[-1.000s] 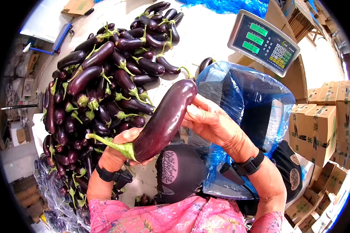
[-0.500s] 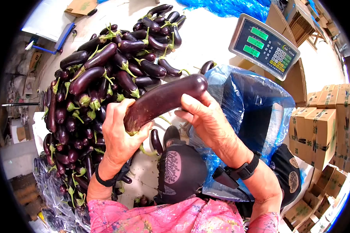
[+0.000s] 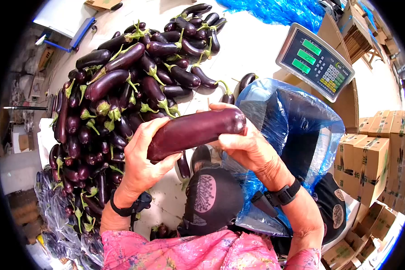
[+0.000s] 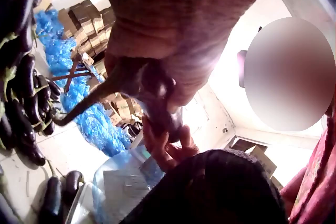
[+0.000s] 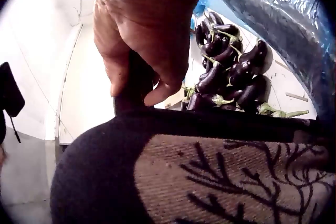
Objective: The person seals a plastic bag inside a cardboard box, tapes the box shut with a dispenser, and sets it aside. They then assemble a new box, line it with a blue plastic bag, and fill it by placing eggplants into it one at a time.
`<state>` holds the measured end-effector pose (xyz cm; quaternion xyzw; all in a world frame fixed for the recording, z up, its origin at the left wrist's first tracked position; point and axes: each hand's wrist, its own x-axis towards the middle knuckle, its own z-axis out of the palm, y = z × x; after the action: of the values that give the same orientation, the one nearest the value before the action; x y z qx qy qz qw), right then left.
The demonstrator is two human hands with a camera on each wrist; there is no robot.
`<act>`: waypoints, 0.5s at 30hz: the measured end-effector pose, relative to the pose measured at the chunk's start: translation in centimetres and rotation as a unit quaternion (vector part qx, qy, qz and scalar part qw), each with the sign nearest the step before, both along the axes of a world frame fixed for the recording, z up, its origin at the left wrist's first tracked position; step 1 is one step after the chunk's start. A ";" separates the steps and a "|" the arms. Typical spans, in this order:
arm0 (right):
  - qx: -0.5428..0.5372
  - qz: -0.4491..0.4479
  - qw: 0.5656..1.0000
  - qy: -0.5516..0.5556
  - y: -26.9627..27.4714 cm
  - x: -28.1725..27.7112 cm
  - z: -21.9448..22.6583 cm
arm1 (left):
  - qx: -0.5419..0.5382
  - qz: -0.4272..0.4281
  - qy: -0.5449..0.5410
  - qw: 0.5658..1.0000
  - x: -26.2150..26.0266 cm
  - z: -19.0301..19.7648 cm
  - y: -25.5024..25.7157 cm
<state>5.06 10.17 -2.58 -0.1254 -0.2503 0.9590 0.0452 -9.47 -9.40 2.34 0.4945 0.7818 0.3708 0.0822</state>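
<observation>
A large glossy eggplant [image 3: 195,130] is held nearly level between both hands in the head view. The left hand [image 3: 141,157] grips its left end, thumb below and fingers above and behind. At the other end, the right hand [image 3: 252,148] pinches the rounded tip, thumb on the near side. In the left wrist view the eggplant's stem [image 4: 86,103] juts out from under the left hand [image 4: 178,29]. The right wrist view shows the right hand [image 5: 149,29] with fingers around the dark eggplant [image 5: 134,85].
A big heap of eggplants [image 3: 108,85] lies at the left. Right of the hands stands a container lined with a blue plastic bag [image 3: 265,108], behind it a scale display [image 3: 315,60]. Cardboard boxes [image 3: 362,162] are stacked at the far right. One knee [image 3: 211,198] is below the hands.
The eggplant has turned from a steep slant to nearly level, and its stem end now lies hidden by the left hand in the head view. Both hands still hold it.
</observation>
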 end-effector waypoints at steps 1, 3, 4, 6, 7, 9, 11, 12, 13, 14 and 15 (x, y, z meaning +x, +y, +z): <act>-0.005 -0.011 1.000 -0.011 -0.1 -0.1 0.0 | 0.020 -0.007 0.043 0.999 0.1 -0.2 0.0; -0.014 -0.034 0.999 -0.031 -0.1 -0.3 -0.1 | 0.046 -0.012 0.100 0.994 0.2 -0.6 0.0; -0.007 -0.030 0.999 -0.032 -0.1 -0.2 -0.2 | 0.051 -0.014 0.110 0.993 0.2 -0.9 -0.1; 0.007 -0.024 0.999 -0.033 0.2 -0.1 -0.4 | 0.060 -0.019 0.130 0.989 0.2 -1.2 -0.2; 0.006 -0.018 0.999 -0.027 0.3 0.0 -0.3 | 0.060 -0.017 0.136 0.989 0.2 -1.3 -0.3; 0.003 -0.007 1.000 -0.015 0.5 0.1 -0.1 | 0.059 -0.012 0.146 0.987 0.3 -1.5 -0.5; -0.006 -0.004 1.000 -0.004 0.5 0.2 -0.3 | 0.049 -0.027 0.169 0.984 0.2 -1.3 -0.6; -0.010 -0.002 1.000 0.002 0.5 0.3 -0.4 | 0.045 -0.035 0.181 0.982 0.1 -1.2 -0.7; -0.012 -0.004 1.000 0.004 0.5 0.3 -0.4 | 0.057 -0.038 0.207 0.976 0.2 -1.3 -0.6; -0.014 -0.006 1.000 0.006 0.5 0.3 -0.4 | 0.070 -0.042 0.233 0.969 0.3 -1.5 -0.5; -0.015 -0.008 1.000 0.008 0.5 0.4 -0.4 | 0.084 -0.045 0.258 0.961 0.4 -1.7 -0.4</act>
<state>5.45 10.70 -2.94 -0.1202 -0.2344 0.9632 0.0525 -9.07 -9.83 0.63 0.6135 0.7192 0.2909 -0.1475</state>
